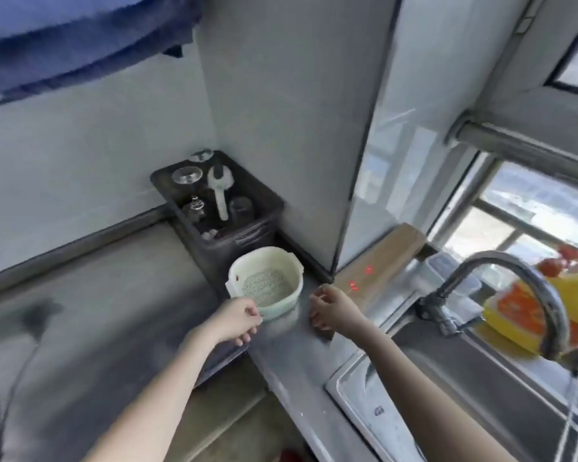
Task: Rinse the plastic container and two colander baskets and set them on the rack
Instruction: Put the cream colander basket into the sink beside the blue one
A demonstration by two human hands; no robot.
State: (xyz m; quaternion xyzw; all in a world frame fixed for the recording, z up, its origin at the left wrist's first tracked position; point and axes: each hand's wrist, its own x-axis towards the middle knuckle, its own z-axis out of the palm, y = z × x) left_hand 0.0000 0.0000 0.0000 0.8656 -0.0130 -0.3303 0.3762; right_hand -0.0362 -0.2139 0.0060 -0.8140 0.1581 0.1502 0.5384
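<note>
A white colander basket [267,281] with a perforated bottom stands upright on the dark drying rack [221,355], just in front of the rack's dark bin [244,235], in the counter's corner. My left hand [237,323] is at the basket's near-left rim with curled fingers that seem to pinch the edge. My right hand [334,308] hovers to the right of the basket with loosely curled fingers; a small gap separates it from the basket and it holds nothing. No other basket or plastic container shows.
The dark bin holds upturned glasses [187,175] and a white utensil [220,191]. A wooden board [384,258] leans against the wall on the right. Water runs from the curved faucet [521,271] into the steel sink [464,388]. A yellow bottle [548,308] stands by the window.
</note>
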